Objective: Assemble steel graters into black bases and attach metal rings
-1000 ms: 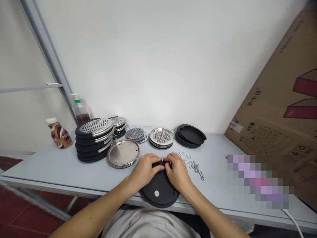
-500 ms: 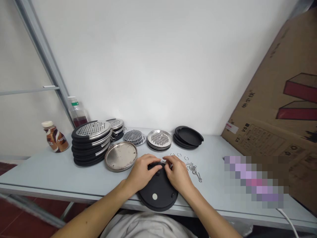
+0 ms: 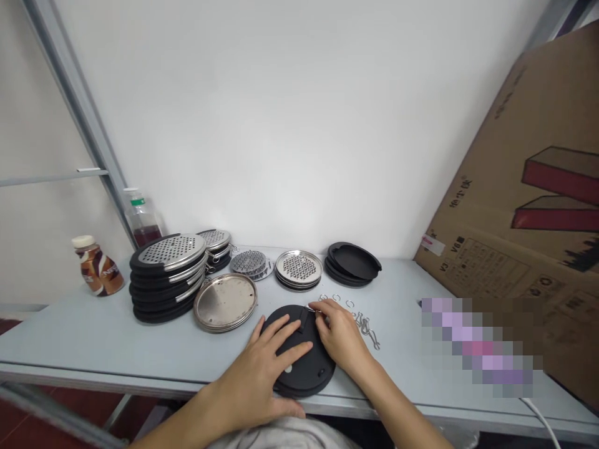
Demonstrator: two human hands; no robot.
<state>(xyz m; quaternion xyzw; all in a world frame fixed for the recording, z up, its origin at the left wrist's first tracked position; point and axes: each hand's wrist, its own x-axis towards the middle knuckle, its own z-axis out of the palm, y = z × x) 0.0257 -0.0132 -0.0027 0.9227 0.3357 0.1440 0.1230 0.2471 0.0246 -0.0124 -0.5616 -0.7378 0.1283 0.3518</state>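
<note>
A round black disc [image 3: 311, 374] with a pale dot on its face lies at the table's front edge. My left hand [image 3: 264, 368] rests over its left side with the fingers spread, its thumb by the near rim. At the far rim, my right hand [image 3: 340, 330] pinches a small metal ring [image 3: 311, 308] between thumb and fingertips. Part of the ring is hidden by the fingers. Just right of that hand lie loose metal clips [image 3: 367, 327], and behind it several loose rings [image 3: 350, 304].
At left stand a tall stack of black-rimmed graters [image 3: 171, 252], a brown bottle [image 3: 99, 268] and a clear bottle [image 3: 143, 221]. Plain metal discs [image 3: 225, 302], grater plates [image 3: 299, 268] and black lids [image 3: 353, 265] lie behind. A large cardboard box [image 3: 505, 206] leans at right.
My left hand has moved from the disc's far rim back toward me and opened flat over the disc. My right hand stays at the far rim, where a ring now shows in its fingertips.
</note>
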